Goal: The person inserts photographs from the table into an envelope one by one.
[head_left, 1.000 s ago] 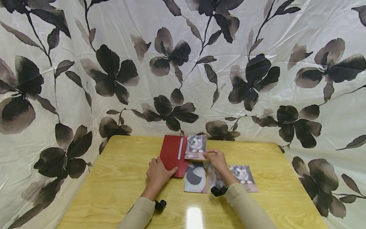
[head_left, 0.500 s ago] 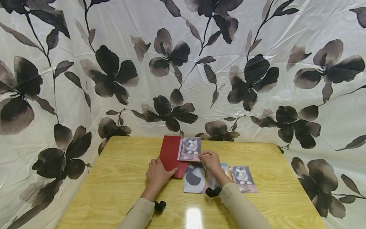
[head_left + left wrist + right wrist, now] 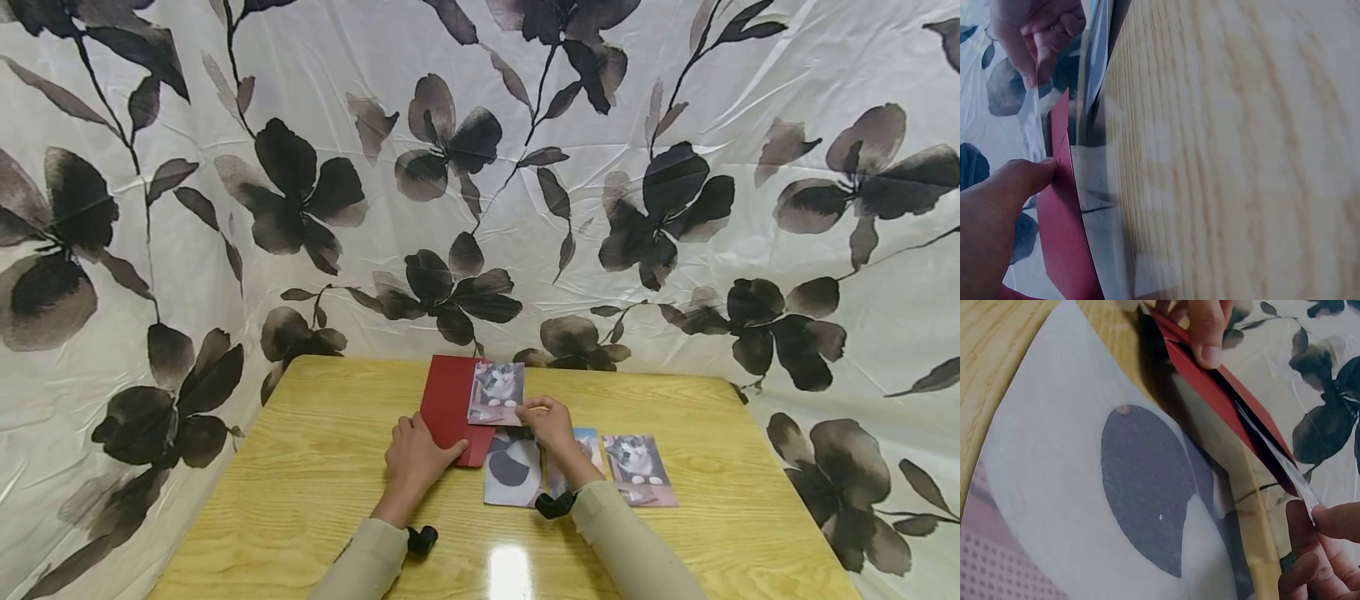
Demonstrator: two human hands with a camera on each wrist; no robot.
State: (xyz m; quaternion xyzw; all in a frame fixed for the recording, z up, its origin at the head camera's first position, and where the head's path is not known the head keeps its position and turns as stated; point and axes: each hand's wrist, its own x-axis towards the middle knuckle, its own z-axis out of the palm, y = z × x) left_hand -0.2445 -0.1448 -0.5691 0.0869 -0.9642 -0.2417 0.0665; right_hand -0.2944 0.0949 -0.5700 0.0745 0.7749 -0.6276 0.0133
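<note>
My left hand (image 3: 416, 450) holds a red envelope (image 3: 442, 404) by its near end, thumb on the face close to its open side. My right hand (image 3: 551, 423) pinches the lower right corner of a cat photo (image 3: 497, 393) between thumb and fingers. In the head view that photo overlaps the envelope's right part. From the right wrist, the photo's thin edge (image 3: 1288, 469) reaches in between the two red layers of the envelope (image 3: 1210, 387). The left thumb (image 3: 1210, 355) lies at the mouth there. Seen from the left wrist, the envelope (image 3: 1063, 231) is tilted up.
Just nearer to me lie a photo with a dark patch on white (image 3: 513, 475), a partly hidden photo (image 3: 588, 442) under my right forearm, and another cat photo (image 3: 641, 467). The yellow wooden table (image 3: 300, 467) ends at a floral cloth backdrop (image 3: 562, 250).
My right hand has moved left with the cat photo, from beside the envelope to over its open side. The pale strip on the envelope is now covered. The left hand has stayed put.
</note>
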